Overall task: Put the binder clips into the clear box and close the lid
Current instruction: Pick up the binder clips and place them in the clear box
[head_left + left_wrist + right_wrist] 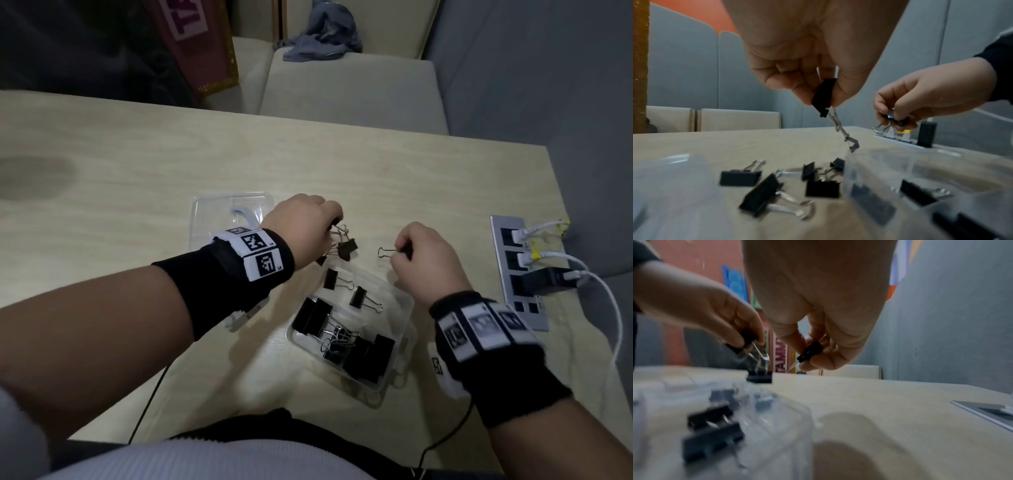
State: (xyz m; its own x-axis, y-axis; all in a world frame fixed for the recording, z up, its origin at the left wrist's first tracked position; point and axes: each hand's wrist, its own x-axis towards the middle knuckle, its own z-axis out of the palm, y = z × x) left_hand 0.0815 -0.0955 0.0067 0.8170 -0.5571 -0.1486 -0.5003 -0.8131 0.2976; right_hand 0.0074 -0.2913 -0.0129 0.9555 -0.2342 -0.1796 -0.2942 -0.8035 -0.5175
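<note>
Head view: 2 hands (359, 236) w/ clips (346, 247).

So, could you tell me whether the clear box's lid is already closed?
No, the clear box lies open with binder clips visible inside.

A small black metal binder clip (809, 351) is pinched in the right hand (818, 308) above the pale wooden table (879, 410). Another black clip is held by the left hand (715, 308). Blurred clips are seen inside the clear plastic box (777, 402).
</note>
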